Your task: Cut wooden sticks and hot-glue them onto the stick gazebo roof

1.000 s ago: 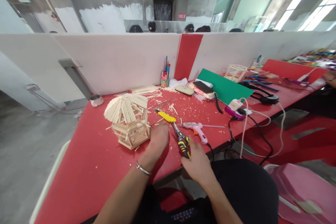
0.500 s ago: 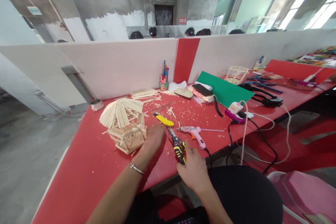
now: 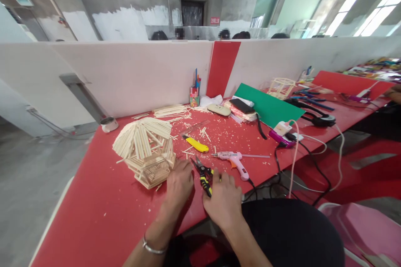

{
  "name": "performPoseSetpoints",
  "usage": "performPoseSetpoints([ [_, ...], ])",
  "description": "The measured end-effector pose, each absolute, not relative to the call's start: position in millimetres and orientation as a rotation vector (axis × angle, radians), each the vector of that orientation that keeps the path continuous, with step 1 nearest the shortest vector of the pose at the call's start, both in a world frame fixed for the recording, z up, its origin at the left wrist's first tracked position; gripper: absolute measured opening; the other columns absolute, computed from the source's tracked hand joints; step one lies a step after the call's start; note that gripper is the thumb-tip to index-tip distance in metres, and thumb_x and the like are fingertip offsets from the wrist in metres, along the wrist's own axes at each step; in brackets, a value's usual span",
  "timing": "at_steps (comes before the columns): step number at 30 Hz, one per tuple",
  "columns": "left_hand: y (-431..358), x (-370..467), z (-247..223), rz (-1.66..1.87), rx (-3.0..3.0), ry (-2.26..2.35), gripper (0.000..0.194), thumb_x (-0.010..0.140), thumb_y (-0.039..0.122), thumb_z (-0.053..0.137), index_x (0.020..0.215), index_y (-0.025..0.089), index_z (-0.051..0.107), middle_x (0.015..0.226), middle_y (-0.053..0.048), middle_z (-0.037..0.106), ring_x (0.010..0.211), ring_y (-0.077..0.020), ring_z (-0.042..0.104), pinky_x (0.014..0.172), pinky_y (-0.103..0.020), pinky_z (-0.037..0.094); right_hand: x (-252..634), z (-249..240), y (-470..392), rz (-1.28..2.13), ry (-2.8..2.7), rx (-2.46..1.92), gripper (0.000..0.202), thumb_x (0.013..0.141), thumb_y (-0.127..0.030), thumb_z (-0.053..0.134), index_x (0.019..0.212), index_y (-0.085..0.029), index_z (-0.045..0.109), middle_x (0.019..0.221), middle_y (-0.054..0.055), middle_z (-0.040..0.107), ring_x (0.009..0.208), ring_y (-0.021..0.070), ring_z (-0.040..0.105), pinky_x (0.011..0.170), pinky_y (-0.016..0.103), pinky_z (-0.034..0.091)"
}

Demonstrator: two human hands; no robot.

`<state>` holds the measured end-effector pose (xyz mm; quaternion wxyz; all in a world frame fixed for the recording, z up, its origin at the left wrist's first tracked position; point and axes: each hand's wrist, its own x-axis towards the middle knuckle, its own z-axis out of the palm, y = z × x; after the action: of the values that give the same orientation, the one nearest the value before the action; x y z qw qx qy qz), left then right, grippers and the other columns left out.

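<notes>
L hand has drawn back nearer since ½ sec ago; snips too, tips now just off the yellow utility knife. R hand wrapped round snips' handles, fingers partly hidden. L hand half-curled, fingertips hard to make out; can't tell if it has hold of anything. Stick-built pavilion model just left of it, far side hidden. Pink glue gun right.
</notes>
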<state>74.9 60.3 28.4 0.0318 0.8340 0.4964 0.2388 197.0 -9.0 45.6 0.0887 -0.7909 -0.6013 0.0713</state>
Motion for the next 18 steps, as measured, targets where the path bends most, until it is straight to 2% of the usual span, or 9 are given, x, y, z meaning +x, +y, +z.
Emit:
performPoseSetpoints([
  [3,59,73,27,0.883,2.499,1.465,0.024,0.080,0.004,0.043,0.080,0.018,0.064,0.080,-0.007,0.066,0.082,-0.0215,0.058,0.074,-0.031,0.046,197,52,-8,0.231,-1.805,-2.278,0.056,0.076,-0.038,0.053,0.126,-0.012,0.053,0.113,0.017,0.058,0.105,0.0329,0.050,0.079,0.042,0.040],
  [5,57,73,25,0.895,2.444,1.483,0.025,0.082,0.008,0.043,0.087,0.019,0.065,0.081,-0.007,0.067,0.080,-0.0206,0.060,0.072,-0.030,0.046,206,61,-3,0.258,-1.831,-2.167,0.042,0.080,-0.037,0.052,0.116,-0.017,0.060,0.112,0.012,0.061,0.104,0.0279,0.052,0.081,0.036,0.040],
  [7,55,73,23,0.862,2.419,1.507,0.024,0.085,0.013,0.043,0.090,0.020,0.065,0.080,-0.007,0.068,0.076,-0.0199,0.062,0.068,-0.028,0.046,224,73,10,0.307,-1.850,-2.092,0.028,0.083,-0.036,0.049,0.102,-0.023,0.066,0.102,0.006,0.066,0.096,0.0213,0.057,0.078,0.029,0.040],
  [9,53,74,22,0.819,2.413,1.531,0.023,0.087,0.017,0.043,0.090,0.020,0.066,0.078,-0.007,0.069,0.073,-0.0198,0.063,0.065,-0.028,0.044,246,86,31,0.337,-1.836,-2.172,0.024,0.086,-0.034,0.045,0.093,-0.026,0.067,0.091,0.002,0.069,0.084,0.0176,0.061,0.069,0.026,0.039],
  [11,52,75,21,0.793,2.415,1.547,0.024,0.088,0.020,0.043,0.090,0.021,0.067,0.078,-0.008,0.070,0.070,-0.0200,0.064,0.063,-0.028,0.043,265,95,60,0.296,-1.847,-2.265,0.025,0.088,-0.032,0.043,0.093,-0.026,0.066,0.092,0.003,0.070,0.088,0.0185,0.061,0.067,0.026,0.039],
  [14,53,78,21,0.784,2.415,1.540,0.025,0.089,0.022,0.042,0.090,0.021,0.067,0.079,-0.008,0.071,0.069,-0.0198,0.064,0.061,-0.028,0.043,276,95,113,0.350,-1.917,-2.298,0.018,0.085,-0.029,0.052,0.096,-0.026,0.066,0.095,0.002,0.069,0.092,0.0191,0.062,0.070,0.026,0.042],
  [16,54,80,21,0.802,2.405,1.529,0.026,0.090,0.021,0.042,0.090,0.021,0.067,0.080,-0.008,0.071,0.071,-0.0201,0.065,0.062,-0.028,0.043,271,86,145,0.400,-1.964,-2.337,0.020,0.084,-0.032,0.058,0.099,-0.021,0.064,0.102,0.005,0.066,0.095,0.0206,0.060,0.076,0.030,0.046],
  [18,56,81,22,0.834,2.385,1.533,0.026,0.090,0.021,0.041,0.092,0.021,0.067,0.080,-0.008,0.072,0.073,-0.0205,0.066,0.063,-0.028,0.043,262,75,171,0.449,-1.997,-2.368,0.029,0.087,-0.035,0.056,0.110,-0.017,0.058,0.110,0.007,0.060,0.095,0.0192,0.059,0.080,0.037,0.049],
])
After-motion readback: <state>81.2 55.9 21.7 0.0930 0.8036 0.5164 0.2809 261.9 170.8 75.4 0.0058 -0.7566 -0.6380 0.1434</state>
